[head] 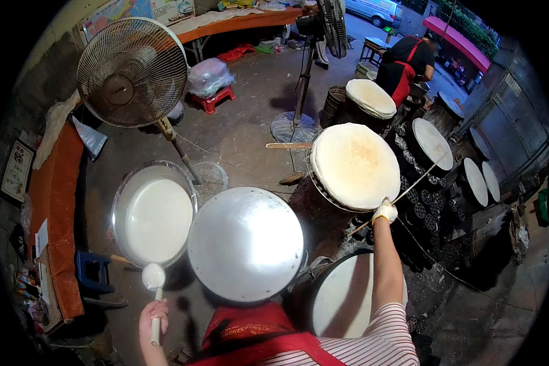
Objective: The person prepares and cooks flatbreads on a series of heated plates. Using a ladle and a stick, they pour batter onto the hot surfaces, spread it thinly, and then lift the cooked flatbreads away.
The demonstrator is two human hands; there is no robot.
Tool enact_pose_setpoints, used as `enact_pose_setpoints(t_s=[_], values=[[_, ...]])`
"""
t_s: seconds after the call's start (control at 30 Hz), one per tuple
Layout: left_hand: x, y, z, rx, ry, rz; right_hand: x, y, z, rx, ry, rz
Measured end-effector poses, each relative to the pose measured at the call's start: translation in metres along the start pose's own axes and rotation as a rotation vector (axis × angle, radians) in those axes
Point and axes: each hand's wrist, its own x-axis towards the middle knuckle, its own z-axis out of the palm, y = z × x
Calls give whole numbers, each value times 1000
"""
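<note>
My left hand (pixel 156 315) grips the pale handle of a ladle (pixel 153 277) holding white batter, just below the rim of a big metal basin of batter (pixel 159 219). Before my apron lies a bare, shiny round griddle (pixel 246 244). My right hand (pixel 385 212), in a whitish glove, is at the lower right edge of a stack of thin round flatbreads (pixel 356 165); a long thin stick (pixel 414 184) passes at this hand, and whether the fingers grip it or the bread edge I cannot tell. Below my right forearm, another round griddle bears a pale sheet (pixel 343 297).
A pedestal fan (pixel 132 73) stands behind the basin, a second fan (pixel 331 27) farther back. At right are piled coal briquettes (pixel 423 206) and more round griddles (pixel 432 144). A person in a red apron (pixel 400 68) bends near another bread stack (pixel 370 97). A blue stool (pixel 94 272) stands left.
</note>
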Motion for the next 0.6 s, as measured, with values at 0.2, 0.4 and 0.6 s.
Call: enact_pose_setpoints(t_s=[0.2,0.4,0.6], values=[[-13,-13,10,-34,124,138,18,18,-4,-158,-67,-136],[0,20,8,16,56,82,-5,32,-16,227,-32,-137],[50,123,-2,656,139,499,-218,-3,-122,391,-643,159]])
